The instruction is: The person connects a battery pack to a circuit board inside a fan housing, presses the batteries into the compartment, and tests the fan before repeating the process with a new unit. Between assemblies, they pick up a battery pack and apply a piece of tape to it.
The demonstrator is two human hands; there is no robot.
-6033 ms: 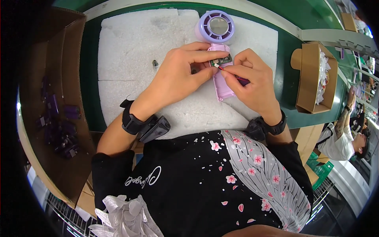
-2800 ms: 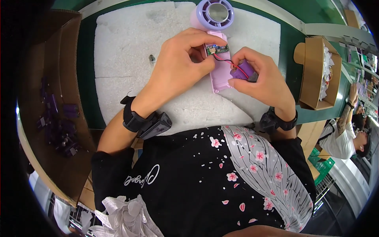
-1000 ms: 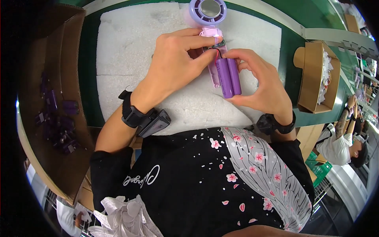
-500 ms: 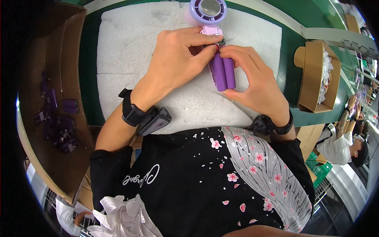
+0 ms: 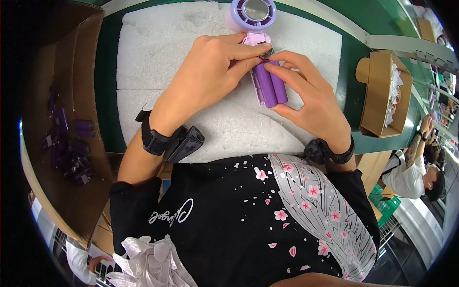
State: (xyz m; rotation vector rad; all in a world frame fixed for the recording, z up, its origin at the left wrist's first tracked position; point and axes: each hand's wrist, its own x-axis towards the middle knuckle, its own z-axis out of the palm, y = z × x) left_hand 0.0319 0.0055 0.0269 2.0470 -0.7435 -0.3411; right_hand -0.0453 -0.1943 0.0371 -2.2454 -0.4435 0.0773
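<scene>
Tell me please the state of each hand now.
Left hand: closed, holding the pink case.
Right hand: closed, holding the two purple batteries.

Green worktop w/ white foam sheet flat on it, approx. centre, under lilac fan head, plus sm. open cardboard box w/ white bits, R side, near foam.

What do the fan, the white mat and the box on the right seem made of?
Fan: probably plastic, smooth and softly glossy, with even, moulded-looking spokes; its silvery disc may be metal, being shiny. Mat: likely foam, matte, judging by its grainy, scuffed surface. Box: apparently cardboard, matte brown, with a thin flap.
</scene>
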